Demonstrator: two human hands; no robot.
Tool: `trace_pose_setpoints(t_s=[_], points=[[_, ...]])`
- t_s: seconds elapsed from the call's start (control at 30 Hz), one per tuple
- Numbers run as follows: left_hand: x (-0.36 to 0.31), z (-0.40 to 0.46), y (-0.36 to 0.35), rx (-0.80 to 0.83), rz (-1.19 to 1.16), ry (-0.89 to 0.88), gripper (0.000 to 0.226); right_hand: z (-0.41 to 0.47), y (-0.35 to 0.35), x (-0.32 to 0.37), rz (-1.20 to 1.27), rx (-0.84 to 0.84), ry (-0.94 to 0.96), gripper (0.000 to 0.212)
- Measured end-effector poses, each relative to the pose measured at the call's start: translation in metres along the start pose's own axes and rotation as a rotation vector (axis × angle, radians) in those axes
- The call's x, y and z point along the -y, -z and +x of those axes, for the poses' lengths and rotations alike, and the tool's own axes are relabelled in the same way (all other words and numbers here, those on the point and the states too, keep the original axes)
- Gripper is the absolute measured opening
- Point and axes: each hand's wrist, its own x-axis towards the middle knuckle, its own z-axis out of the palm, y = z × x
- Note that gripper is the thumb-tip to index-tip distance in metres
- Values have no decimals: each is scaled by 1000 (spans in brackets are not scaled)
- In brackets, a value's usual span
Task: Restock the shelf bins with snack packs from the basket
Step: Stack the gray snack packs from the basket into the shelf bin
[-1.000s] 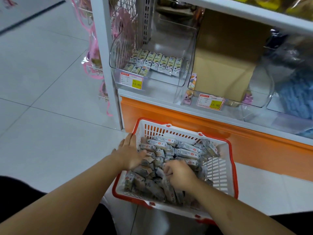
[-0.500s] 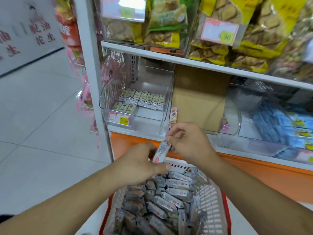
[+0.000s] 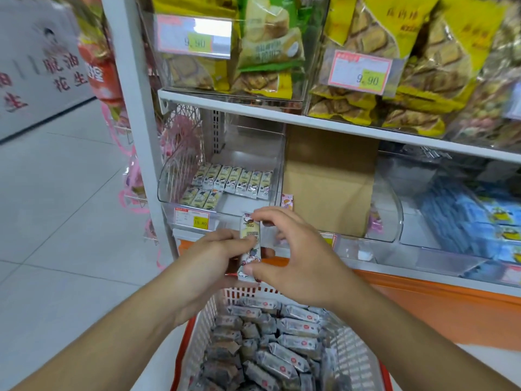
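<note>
I see both hands, left point(image 3: 214, 258) and right point(image 3: 293, 258), fingers pinching a small white printed snack pack point(image 3: 249, 244) above the white-and-red plastic basket point(image 3: 352, 359), before a clear shelf bin point(image 3: 169, 179).

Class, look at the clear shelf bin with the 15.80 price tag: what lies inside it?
Inside the clear bin, small snack packs lie in a back row, with a few more in front at the left. The hands hide its front right corner.

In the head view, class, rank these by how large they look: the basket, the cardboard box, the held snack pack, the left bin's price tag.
1. basket, though nearness enlarges it
2. cardboard box
3. and 4. unsure: snack pack and price tag look alike
</note>
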Motion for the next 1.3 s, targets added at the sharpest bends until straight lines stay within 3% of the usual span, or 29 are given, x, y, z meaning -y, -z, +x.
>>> trace_pose_setpoints(t_s=[0.13, 0.27, 0.4, 0.47, 0.57, 0.63, 0.73, 0.87, 0.97, 1.03, 1.17, 1.3], points=[[-7, 2, 6, 13, 57, -10, 34, 9, -4, 2, -76, -39, 30, 71], [-18, 6, 16, -30, 145, 27, 51, 16, -8, 6, -92, -61, 31, 76], [-32, -1, 26, 38, 115, 50, 28, 23, -16, 5, -180, -125, 50, 88], [-35, -2, 29, 3, 156, 23, 23, 26, -18, 4, -236, -77, 30, 94], [-38, 1, 35, -124, 295, -27, 13, 28, -15, -4, -263, -33, 40, 72], [-39, 5, 39, -198, 294, -62, 21, 28, -14, -9, -250, -79, 43, 44], [-35, 6, 38, -237, 214, -88, 36, 24, -21, -9, -233, -141, -4, 28], [-26, 3, 24, -177, 40, -62, 31, 20, -31, 0, -159, -167, -34, 41], [-26, 4, 25, -207, 89, -70, 22, 18, -27, 4, -162, -85, -21, 37], [-27, 3, 26, -217, 122, -68, 23, 18, -22, 4, -171, -116, 16, 36], [-27, 2, 26, -201, 152, -62, 26, 20, -20, 4, -163, -43, 30, 75], [-27, 1, 29, -196, 175, -55, 26, 23, -22, 6, -182, -5, -3, 81]])
